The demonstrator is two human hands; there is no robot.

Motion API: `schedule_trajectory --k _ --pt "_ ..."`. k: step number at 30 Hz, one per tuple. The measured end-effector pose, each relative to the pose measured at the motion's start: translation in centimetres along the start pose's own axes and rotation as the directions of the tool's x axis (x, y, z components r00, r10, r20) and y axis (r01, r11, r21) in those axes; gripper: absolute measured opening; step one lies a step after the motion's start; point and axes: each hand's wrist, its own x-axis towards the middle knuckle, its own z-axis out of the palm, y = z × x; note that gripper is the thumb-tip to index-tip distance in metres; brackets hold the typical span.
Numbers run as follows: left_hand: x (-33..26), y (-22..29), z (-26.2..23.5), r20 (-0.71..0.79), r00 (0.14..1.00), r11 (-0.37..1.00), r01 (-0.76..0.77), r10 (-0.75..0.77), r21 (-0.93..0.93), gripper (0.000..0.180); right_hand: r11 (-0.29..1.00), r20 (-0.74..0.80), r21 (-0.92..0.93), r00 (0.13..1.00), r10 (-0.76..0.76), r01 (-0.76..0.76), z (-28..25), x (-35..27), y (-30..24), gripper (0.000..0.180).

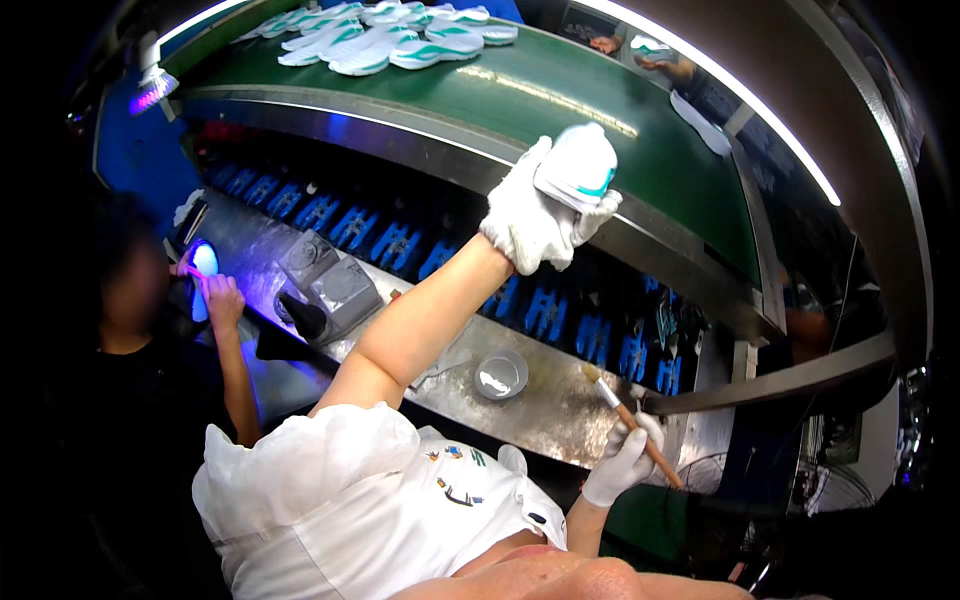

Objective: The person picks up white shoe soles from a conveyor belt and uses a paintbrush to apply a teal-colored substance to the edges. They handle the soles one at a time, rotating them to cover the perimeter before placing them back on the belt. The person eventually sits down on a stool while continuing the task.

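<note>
My left hand, in a white knit glove, reaches out over the near edge of the green conveyor belt. It is closed around a white shoe sole with a teal patch, seen end-on. Lower right, my right hand, in a thin white glove, grips a paintbrush by its wooden handle. The bristles point up and left, over the metal worktop. Between the hands, a small round bowl with white liquid stands on that worktop.
Several white and teal soles lie on the far left of the green belt; one sole lies far right. Blue clamp-like parts line the gap below. Grey blocks stand left. A co-worker holds a sole in violet light.
</note>
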Motion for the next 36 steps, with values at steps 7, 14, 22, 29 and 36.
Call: schedule_trajectory --k 7,14,22,29,36 --pt "-12.4 -6.0 1.0 -0.257 0.887 0.716 -0.111 0.384 0.689 0.063 0.992 -0.008 0.086 0.996 -0.092 0.092 1.3 0.3 -3.5 0.020" --pt "-16.0 -6.8 -0.5 -0.281 0.904 0.553 0.063 0.321 0.831 0.081 0.964 0.292 0.041 0.920 -0.262 0.262 4.8 0.2 -6.2 0.022" --pt "-18.5 -6.7 -0.5 -0.317 0.901 0.528 0.121 0.297 0.840 0.088 0.943 0.421 -0.079 0.868 -0.263 0.324 7.5 0.0 -7.3 0.015" --pt "-19.3 -6.9 -1.0 -0.349 0.886 0.567 0.126 0.304 0.814 0.088 0.904 0.423 -0.141 0.850 -0.314 0.405 9.5 1.1 -7.2 0.015" --pt "-19.1 -6.9 -0.2 -0.357 0.858 0.572 0.094 0.368 0.815 0.078 0.876 0.501 -0.122 0.791 -0.351 0.467 10.4 1.0 -7.6 0.012"
